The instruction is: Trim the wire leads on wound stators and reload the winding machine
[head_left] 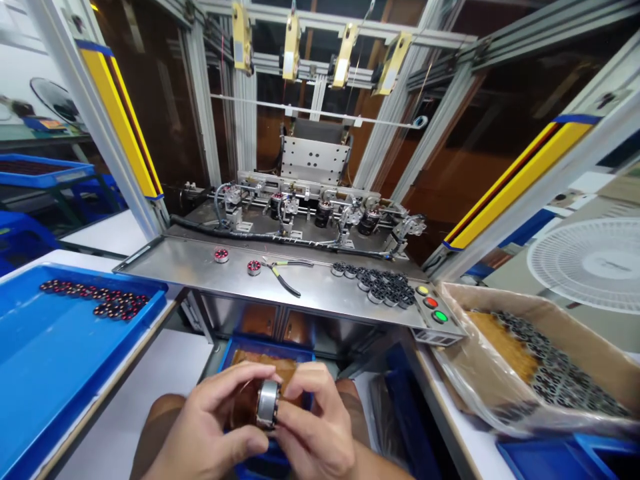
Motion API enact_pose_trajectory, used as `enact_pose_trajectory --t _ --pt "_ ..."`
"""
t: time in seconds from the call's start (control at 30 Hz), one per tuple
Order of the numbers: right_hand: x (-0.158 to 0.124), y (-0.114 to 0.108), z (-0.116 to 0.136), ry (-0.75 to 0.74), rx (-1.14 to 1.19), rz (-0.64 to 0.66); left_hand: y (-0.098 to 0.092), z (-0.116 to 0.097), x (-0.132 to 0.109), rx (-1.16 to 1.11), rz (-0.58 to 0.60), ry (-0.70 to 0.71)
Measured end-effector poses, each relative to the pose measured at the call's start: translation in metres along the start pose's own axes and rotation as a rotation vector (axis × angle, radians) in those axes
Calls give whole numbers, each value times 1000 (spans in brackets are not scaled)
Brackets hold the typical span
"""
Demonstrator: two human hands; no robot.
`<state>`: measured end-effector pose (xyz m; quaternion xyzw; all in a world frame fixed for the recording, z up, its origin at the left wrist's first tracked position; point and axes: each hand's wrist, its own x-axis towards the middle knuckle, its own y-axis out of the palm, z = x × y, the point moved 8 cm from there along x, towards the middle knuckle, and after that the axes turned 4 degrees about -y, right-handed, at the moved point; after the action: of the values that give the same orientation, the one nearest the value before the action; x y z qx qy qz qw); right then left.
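In front of the flat, silvery metal worktop (320, 300), the left hand (213, 417) and right hand (320, 417) hold 1 silvery, ring-shaped metal core (269, 401) between their fingers; 2 red-and-silver rings (254, 271) lie on the worktop.

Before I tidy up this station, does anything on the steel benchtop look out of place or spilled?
I see no spill. Only the pliers look slightly odd: they lie splayed open and slanted on the steel benchtop, loose beside a red-wound ring.
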<state>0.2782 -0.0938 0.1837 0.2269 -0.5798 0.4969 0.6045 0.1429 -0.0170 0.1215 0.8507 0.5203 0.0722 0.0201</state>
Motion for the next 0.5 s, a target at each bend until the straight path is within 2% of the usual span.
enact_pose_trajectory --t 0.1,0.2,0.3,0.5 --pt "-2 0 -5 103 74 22 2 -4 -1 66 -17 13" --pt "-2 -2 -14 259 221 17 -6 -8 -6 270 -72 130" --pt "1 -4 -17 330 299 5 -12 -12 -10 401 -112 235" --pt "-5 -1 -28 530 372 -66 -1 -17 -7 175 -95 225"
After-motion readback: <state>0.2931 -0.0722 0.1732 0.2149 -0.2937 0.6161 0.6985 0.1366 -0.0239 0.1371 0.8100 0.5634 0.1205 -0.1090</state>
